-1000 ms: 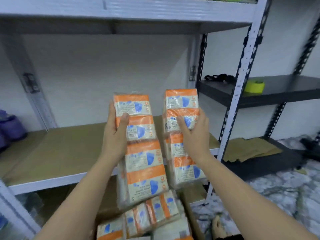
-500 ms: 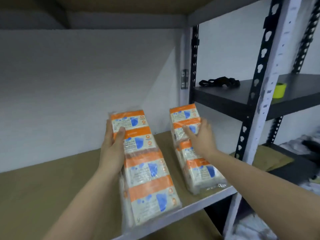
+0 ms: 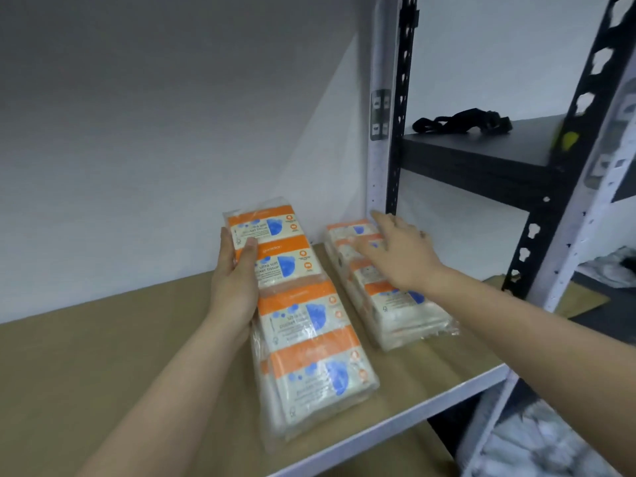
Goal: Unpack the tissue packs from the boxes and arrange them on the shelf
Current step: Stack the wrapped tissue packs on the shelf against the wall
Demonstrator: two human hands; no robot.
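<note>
White wall and a tan shelf board (image 3: 103, 356) fill the view of a metal rack, where a person's two bare arms reach in from below. On the left, the left hand (image 3: 234, 284) grips the far part of a long tissue pack (image 3: 309, 325) — thumb across the orange-and-blue printed face, fingers behind its left edge. That pack, a clear-wrapped row of four small packets, is tilted: its near end sits on the board close to the pale front rail, while its far end is raised in the hand. On the right, the right hand (image 3: 399, 256) lies flat with fingers spread on top of a second tissue pack (image 3: 389, 297), pressing rather than gripping it. The second pack lies flat on the board, its far end near the white corner post (image 3: 377, 98) at the back right. The two packs sit side by side, just apart. Beyond the post stands a black rack, and on its dark shelf (image 3: 488, 146) rest a black strap (image 3: 461, 120) and a blurred yellow object (image 3: 568, 139) — too smeared to identify.
</note>
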